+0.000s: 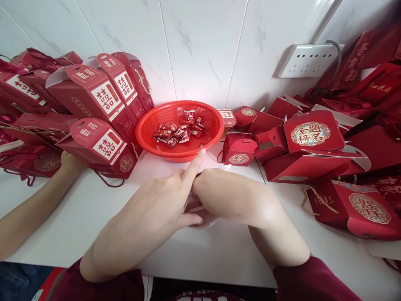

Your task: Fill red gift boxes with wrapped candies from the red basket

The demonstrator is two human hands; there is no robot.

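Note:
My left hand [159, 202] reaches in from the lower left, index finger stretched toward the basket. Its thumb bends against a pale, see-through thing [205, 219], whose kind I cannot make out. My right hand [225, 188] is bent sharply at the wrist and meets the left one over this thing; its fingers are hidden. Just beyond both hands stands a red plastic basket [142, 133] with small wrapped candies [180, 133] lying in it. A small red gift box [238, 149] stands close to the right of the basket.
Red gift boxes [108, 106] are stacked on the left, where another person's forearm [40, 200] reaches in. More red boxes [310, 133], some with raised flaps, crowd the right. A power strip [308, 60] is fixed to the tiled wall above the white table [219, 255].

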